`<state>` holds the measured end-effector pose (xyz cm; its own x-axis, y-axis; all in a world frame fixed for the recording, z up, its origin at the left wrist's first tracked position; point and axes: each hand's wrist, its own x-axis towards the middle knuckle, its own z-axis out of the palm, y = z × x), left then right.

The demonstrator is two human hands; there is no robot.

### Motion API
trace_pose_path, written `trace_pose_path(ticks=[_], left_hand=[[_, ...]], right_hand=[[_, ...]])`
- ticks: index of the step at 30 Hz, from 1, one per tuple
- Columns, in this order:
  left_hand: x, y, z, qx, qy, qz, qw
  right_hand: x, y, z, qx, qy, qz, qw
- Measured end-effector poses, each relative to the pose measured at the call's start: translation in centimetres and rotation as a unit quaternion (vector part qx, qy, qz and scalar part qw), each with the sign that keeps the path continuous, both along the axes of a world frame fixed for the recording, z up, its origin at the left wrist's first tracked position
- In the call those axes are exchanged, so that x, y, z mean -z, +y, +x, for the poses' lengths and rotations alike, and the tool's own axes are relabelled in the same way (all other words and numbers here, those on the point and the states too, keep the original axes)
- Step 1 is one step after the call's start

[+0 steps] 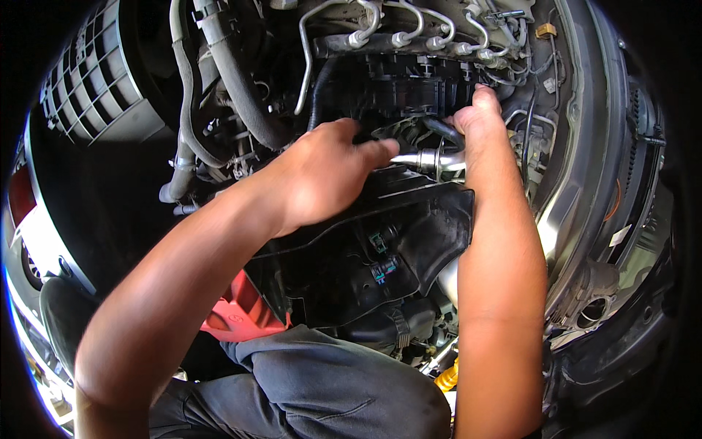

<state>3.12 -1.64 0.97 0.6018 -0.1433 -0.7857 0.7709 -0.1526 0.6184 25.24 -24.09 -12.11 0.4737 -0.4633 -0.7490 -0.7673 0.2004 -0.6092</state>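
Observation:
My left hand [333,175] is over the middle of the engine bay, slightly smeared by motion. Its thumb and one finger stretch toward the end of a shiny metal pipe [420,159] with a collar; the other fingers curl down out of sight. Whether it holds anything is hidden. Further right, my right hand [480,113] reaches past that pipe to the right end of a black ribbed plastic engine part [417,95]. The thumb points up beside this part, and the fingers are hidden. A black hose [444,130] passes just left of the right wrist.
Metal fuel lines [303,66] and a rail [431,44] run along the far side. Thick grey hoses [234,80] stand at left. Below my hands lies a black plastic cover [344,271] with a red piece [245,314] beside it. My bent knee [344,380] is near the front.

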Motion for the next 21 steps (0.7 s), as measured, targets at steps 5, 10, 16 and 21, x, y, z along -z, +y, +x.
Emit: trace_pose_path(ticks=[5,10,16,21], left_hand=[[5.8,-4.1,2.8,-0.265,0.173,-0.110,0.942],[9.8,-6.1,4.1,-0.377,0.171,-0.050,0.909],[8.3,-5.7,3.4,-0.410,0.159,-0.038,0.897],[7.3,-4.5,3.7,-0.336,0.176,-0.052,0.924]], right_hand=[[-0.4,1.4,-0.2,-0.056,-0.030,0.031,0.998],[0.5,1.2,-0.2,-0.046,-0.024,0.037,0.998],[2.1,0.4,0.3,-0.018,-0.051,0.050,0.997],[2.5,-0.1,0.8,0.005,-0.035,0.042,0.998]])
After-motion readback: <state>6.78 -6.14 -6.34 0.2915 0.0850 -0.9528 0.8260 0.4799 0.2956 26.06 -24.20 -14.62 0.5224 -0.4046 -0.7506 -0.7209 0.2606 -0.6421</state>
